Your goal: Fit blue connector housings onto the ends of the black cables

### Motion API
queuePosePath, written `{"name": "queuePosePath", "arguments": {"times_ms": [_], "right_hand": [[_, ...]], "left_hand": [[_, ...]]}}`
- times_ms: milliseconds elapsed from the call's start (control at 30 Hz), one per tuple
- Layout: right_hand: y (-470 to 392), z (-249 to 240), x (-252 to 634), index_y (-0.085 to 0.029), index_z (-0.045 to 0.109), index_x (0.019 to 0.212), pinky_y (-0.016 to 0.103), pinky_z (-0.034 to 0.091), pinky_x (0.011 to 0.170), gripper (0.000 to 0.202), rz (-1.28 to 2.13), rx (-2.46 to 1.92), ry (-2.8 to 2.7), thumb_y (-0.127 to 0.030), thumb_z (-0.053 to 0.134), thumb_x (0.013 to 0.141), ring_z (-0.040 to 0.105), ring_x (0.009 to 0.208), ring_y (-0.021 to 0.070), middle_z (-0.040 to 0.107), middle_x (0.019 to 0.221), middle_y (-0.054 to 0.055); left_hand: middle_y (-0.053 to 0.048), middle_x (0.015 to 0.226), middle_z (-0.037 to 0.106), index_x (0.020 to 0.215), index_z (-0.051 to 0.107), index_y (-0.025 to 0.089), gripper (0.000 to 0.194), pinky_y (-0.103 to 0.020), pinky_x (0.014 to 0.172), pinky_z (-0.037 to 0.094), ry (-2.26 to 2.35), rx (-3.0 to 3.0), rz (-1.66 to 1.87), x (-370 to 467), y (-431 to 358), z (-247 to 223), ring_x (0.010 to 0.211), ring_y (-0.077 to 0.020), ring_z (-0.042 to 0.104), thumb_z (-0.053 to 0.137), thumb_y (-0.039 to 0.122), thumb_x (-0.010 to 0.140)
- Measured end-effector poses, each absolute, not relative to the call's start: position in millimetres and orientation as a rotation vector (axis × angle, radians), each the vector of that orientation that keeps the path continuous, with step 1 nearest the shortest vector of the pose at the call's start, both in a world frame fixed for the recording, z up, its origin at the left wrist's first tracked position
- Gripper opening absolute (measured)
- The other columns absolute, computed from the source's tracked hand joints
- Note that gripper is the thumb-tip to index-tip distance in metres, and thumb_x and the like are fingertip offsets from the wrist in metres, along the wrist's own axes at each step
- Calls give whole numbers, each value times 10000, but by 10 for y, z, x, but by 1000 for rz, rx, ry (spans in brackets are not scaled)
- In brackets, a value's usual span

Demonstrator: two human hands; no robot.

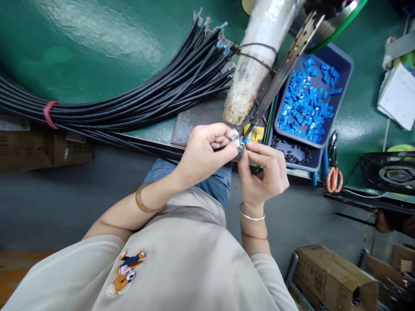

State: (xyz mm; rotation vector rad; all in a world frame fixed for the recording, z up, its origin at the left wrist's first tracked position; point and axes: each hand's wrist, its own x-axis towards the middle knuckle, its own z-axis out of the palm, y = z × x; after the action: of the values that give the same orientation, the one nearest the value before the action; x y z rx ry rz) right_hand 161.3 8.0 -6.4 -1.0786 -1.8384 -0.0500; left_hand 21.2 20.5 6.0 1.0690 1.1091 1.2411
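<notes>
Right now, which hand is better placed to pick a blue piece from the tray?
Probably the right hand: it is nearer the tray of blue pieces. The left hand is farther away and pinches a small clear piece. What the right hand holds is hard to tell.

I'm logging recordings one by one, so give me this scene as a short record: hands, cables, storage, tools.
Left hand: pinches a small pale piece
Right hand: fingertips at a small blue piece; exact grip unclear
Cables: black bundle, red tie around it, coloured wires showing at the ends
Storage: upper bin with blue parts; lower bin with black parts
Tools: orange-handled scissors, right of the bins in view
</notes>
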Motion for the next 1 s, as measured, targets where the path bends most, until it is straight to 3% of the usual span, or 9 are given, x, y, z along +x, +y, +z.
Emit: {"name": "queuePosePath", "arguments": {"times_ms": [567, 1000], "right_hand": [[62, -35, 1592, -206, 596, 819, 242, 600, 757, 179, -149, -1086, -1882, -80, 719, 783, 714, 844, 125, 750, 941, 12], [102, -17, 1599, -216, 661, 871, 284, 594, 776, 187, 10, -1120, -1803, -55, 712, 790, 690, 838, 126, 715, 890, -6]], "left_hand": [[57, 529, 351, 595, 427, 178, 205, -202, 442, 226, 1160, 1159, 1281, 217, 221, 54, 481, -41, 305, 554, 74, 719], [58, 536, 369, 611, 448, 168, 187, -191, 459, 277, 1168, 1200, 1279, 232, 203, 59, 492, -38, 323, 556, 100, 748]]}}
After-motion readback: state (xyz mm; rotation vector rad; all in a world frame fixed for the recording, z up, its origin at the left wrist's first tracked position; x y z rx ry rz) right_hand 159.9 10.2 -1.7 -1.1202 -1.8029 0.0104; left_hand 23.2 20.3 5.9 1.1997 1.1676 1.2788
